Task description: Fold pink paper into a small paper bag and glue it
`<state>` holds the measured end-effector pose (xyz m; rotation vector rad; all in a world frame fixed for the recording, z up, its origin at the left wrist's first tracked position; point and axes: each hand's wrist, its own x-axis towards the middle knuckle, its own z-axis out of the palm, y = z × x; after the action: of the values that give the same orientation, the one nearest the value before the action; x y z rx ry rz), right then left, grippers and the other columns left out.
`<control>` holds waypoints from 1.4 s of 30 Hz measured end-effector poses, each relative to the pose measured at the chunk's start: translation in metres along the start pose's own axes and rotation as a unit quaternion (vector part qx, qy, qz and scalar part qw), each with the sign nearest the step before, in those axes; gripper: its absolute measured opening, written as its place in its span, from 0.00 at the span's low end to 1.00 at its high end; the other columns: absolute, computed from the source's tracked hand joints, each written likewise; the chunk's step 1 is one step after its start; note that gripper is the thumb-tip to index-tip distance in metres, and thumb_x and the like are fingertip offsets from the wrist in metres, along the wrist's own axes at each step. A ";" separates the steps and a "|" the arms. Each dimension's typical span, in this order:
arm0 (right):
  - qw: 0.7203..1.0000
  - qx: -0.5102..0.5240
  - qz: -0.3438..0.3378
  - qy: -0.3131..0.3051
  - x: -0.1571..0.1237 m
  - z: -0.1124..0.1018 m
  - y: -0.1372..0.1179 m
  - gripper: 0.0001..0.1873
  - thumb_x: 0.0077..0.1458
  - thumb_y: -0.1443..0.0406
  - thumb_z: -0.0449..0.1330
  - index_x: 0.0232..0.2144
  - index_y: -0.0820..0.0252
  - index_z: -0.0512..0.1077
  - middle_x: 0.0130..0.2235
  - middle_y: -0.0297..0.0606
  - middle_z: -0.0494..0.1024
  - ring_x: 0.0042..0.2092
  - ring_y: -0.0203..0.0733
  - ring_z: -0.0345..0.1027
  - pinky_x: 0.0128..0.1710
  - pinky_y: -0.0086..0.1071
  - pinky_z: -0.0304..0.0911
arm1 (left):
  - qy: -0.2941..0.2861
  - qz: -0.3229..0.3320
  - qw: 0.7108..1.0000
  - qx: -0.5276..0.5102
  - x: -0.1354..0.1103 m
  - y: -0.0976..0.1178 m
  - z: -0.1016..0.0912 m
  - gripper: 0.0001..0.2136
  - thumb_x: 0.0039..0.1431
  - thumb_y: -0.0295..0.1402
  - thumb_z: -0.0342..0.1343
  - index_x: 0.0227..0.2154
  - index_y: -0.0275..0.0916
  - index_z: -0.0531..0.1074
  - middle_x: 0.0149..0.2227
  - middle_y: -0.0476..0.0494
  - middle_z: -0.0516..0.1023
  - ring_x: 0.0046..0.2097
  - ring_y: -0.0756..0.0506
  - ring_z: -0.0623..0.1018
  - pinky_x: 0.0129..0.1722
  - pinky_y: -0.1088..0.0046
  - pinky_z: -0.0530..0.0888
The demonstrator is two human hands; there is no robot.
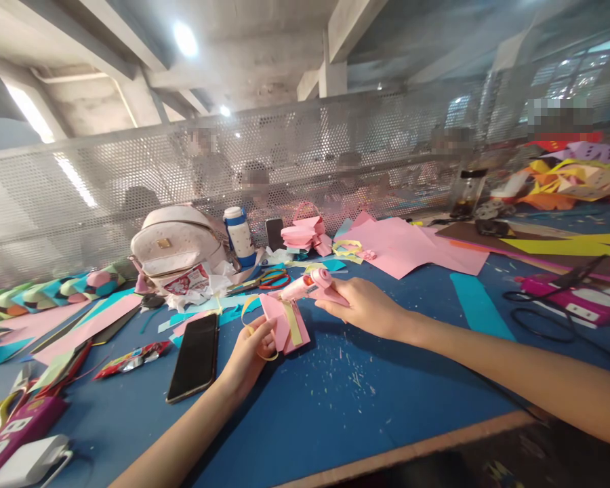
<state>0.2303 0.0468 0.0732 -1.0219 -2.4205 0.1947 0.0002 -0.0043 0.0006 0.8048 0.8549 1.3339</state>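
Note:
Low over the blue table, my left hand is closed on a folded pink paper piece with a pale yellow strip on it. Another thin yellow strip curls up beside those fingers. My right hand grips a pink hot glue gun by its handle. The gun's nozzle points left, at the upper edge of the pink paper; I cannot tell whether it touches. A black smartphone lies just left of my left hand.
Behind my hands stand a white backpack, a blue-and-white bottle and scissors. Pink paper sheets spread at the back. Magenta power strips with cables sit right and left. A perforated metal screen closes the far edge, people beyond it.

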 end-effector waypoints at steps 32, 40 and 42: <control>0.863 0.468 0.186 0.030 -0.007 -0.011 0.072 0.20 0.53 0.52 0.62 0.42 0.60 0.73 0.36 0.40 0.76 0.37 0.40 0.70 0.32 0.31 0.64 | 0.009 0.002 1.000 0.010 0.000 -0.001 -0.001 0.20 0.45 0.39 0.72 0.38 0.32 0.77 0.28 0.46 0.78 0.28 0.53 0.77 0.30 0.81 0.73; 0.896 0.375 0.237 0.028 -0.004 -0.001 0.139 0.20 0.48 0.57 0.65 0.42 0.62 0.72 0.40 0.46 0.78 0.40 0.44 0.70 0.25 0.28 0.60 | 0.006 0.001 1.000 0.009 -0.002 -0.001 0.000 0.20 0.46 0.38 0.71 0.40 0.32 0.77 0.29 0.45 0.78 0.27 0.54 0.76 0.30 0.82 0.72; 0.904 0.348 0.248 0.008 -0.008 0.000 0.146 0.22 0.47 0.55 0.65 0.41 0.63 0.72 0.37 0.46 0.78 0.37 0.44 0.70 0.24 0.27 0.58 | 0.005 0.002 1.000 0.009 -0.001 -0.001 -0.001 0.19 0.45 0.38 0.71 0.38 0.32 0.77 0.29 0.46 0.78 0.26 0.54 0.76 0.29 0.82 0.72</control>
<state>0.3269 0.1446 0.0239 -1.2271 -1.7751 1.1229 0.0000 -0.0058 -0.0002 0.8139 0.8749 1.3369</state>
